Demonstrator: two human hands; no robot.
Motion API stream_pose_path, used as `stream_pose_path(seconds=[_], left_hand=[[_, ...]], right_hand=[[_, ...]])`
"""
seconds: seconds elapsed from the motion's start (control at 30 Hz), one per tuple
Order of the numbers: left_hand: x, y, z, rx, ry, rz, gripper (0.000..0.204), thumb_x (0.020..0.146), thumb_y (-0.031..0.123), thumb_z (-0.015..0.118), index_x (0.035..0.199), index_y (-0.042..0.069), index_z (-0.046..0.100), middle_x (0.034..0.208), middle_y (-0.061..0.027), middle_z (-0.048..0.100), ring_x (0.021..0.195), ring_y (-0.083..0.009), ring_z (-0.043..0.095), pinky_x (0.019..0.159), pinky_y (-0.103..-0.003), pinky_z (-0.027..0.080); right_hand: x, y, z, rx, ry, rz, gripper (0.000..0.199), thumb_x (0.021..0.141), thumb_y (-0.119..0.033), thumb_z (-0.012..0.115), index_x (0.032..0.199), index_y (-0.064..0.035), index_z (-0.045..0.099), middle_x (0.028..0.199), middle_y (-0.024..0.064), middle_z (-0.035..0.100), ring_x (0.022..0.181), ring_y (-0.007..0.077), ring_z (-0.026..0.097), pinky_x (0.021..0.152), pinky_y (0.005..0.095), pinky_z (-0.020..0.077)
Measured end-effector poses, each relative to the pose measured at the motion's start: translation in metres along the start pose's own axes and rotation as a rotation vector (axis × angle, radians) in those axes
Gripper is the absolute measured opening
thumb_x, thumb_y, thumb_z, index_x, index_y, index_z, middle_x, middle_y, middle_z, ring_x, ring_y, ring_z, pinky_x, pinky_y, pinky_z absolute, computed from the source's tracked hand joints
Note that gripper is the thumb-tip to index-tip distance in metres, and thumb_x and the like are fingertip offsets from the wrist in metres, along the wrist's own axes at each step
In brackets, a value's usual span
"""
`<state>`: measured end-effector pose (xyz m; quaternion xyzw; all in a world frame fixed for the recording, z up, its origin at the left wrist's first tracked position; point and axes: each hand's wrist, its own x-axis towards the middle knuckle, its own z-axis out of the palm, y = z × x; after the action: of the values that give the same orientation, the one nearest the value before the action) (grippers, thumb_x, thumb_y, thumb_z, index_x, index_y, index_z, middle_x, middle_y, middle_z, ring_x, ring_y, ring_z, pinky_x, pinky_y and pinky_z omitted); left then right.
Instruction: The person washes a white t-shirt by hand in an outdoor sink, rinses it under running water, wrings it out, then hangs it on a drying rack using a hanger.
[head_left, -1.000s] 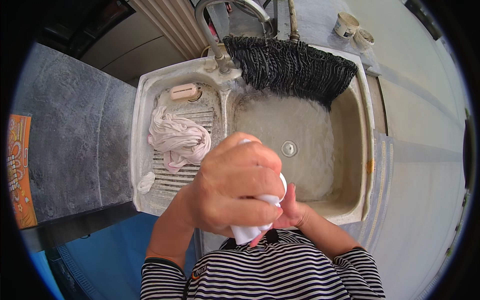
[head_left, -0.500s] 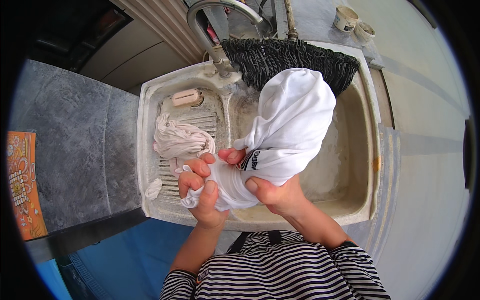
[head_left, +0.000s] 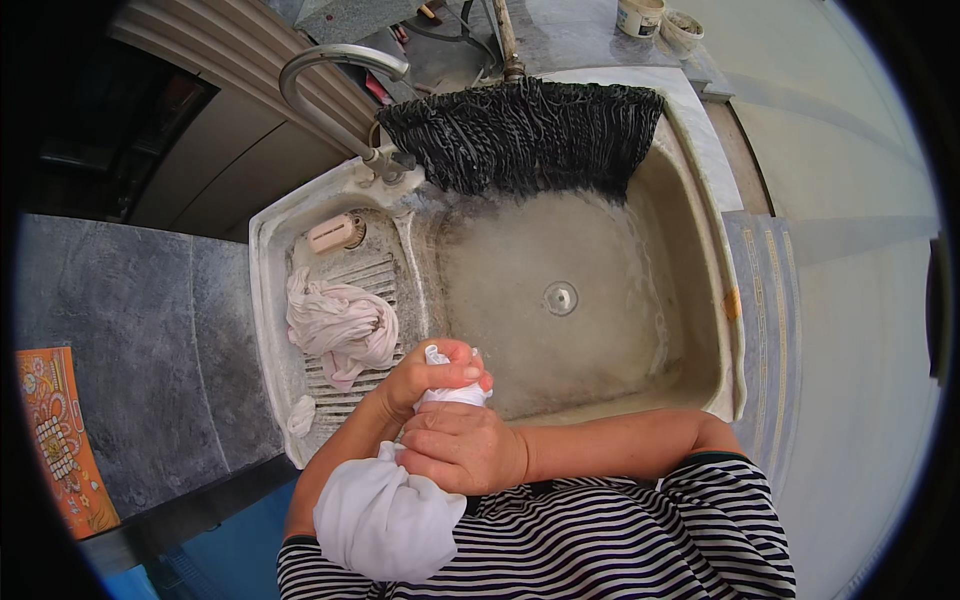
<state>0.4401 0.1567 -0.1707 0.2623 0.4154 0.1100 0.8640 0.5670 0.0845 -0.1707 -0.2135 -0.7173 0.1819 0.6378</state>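
My left hand (head_left: 435,375) is closed around one end of a twisted white garment (head_left: 390,520), at the near edge of the sink. Just below it my right hand (head_left: 460,445) grips the same garment, its forearm crossing from the right. A short white stretch shows between the two fists. The rest bulges out as a loose bundle below my right hand, against my striped shirt. Whether it is a T-shirt or another piece cannot be made out.
The stained sink (head_left: 735,370) has a large basin with a drain (head_left: 560,298). On its ribbed left side lie a pinkish-white wet cloth (head_left: 340,320), a pink soap bar (head_left: 330,233) and a small white cloth (head_left: 301,415). A black stringy mop head (head_left: 530,140) hangs over the back, beside the faucet (head_left: 340,55).
The garment's bulky part has swung from above the basin down to my body. My right hand has turned over and now sits below my left, both still gripping.
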Motion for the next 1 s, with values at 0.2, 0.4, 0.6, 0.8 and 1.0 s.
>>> stream_pose_path(seconds=[0.2, 0.4, 0.6, 0.8, 1.0], left_hand=[[0.038, 0.009, 0.003, 0.546, -0.028, 0.060, 0.026, 0.079, 0.010, 0.074, 0.062, 0.004, 0.056, 0.083, -0.0078, 0.066, 0.077, -0.0144, 0.063, 0.065, -0.029, 0.047], [0.054, 0.011, 0.002, 0.399, -0.025, 0.041, 0.018, 0.077, 0.012, 0.077, 0.076, 0.002, 0.062, 0.098, -0.0123, 0.067, 0.097, -0.0188, 0.065, 0.082, -0.032, 0.053], [0.043, 0.006, 0.006, 0.105, -0.365, 0.205, 0.029, 0.073, 0.011, 0.081, 0.095, 0.006, 0.063, 0.117, -0.0160, 0.062, 0.113, -0.0275, 0.060, 0.094, -0.041, 0.051], [0.023, 0.005, -0.023, 0.004, -0.384, 0.352, 0.027, 0.073, 0.009, 0.080, 0.087, 0.009, 0.057, 0.108, -0.0122, 0.056, 0.106, -0.0285, 0.058, 0.087, -0.043, 0.056], [0.011, -0.001, -0.032, -0.697, -0.527, 0.842, 0.020, 0.084, 0.011, 0.071, 0.093, 0.014, 0.053, 0.110, -0.0062, 0.050, 0.108, -0.0298, 0.049, 0.071, -0.042, 0.059]], right_hand=[[-0.023, 0.024, -0.008, -0.173, -0.064, -0.368, 0.024, 0.070, -0.018, 0.067, 0.089, -0.0070, 0.057, 0.080, 0.0059, 0.056, 0.069, 0.0229, 0.057, 0.069, 0.0384, 0.0521], [-0.036, 0.050, -0.014, -0.200, -0.096, -0.477, 0.024, 0.074, -0.021, 0.066, 0.091, -0.0078, 0.056, 0.078, 0.0054, 0.055, 0.068, 0.0221, 0.057, 0.065, 0.0362, 0.0499], [-0.026, 0.043, -0.024, -0.041, -0.217, -0.590, 0.024, 0.080, -0.015, 0.067, 0.098, -0.0056, 0.055, 0.084, 0.0097, 0.059, 0.073, 0.0274, 0.062, 0.071, 0.0411, 0.0541], [-0.006, 0.029, -0.017, -0.216, -0.312, -0.527, 0.020, 0.082, -0.017, 0.063, 0.097, -0.0090, 0.054, 0.092, 0.0103, 0.060, 0.090, 0.0298, 0.062, 0.091, 0.0467, 0.0512], [0.048, -0.050, -0.025, -0.621, -0.460, -0.163, 0.037, 0.087, -0.021, 0.060, 0.124, -0.0172, 0.053, 0.129, 0.0104, 0.055, 0.127, 0.0291, 0.050, 0.105, 0.0506, 0.0433]])
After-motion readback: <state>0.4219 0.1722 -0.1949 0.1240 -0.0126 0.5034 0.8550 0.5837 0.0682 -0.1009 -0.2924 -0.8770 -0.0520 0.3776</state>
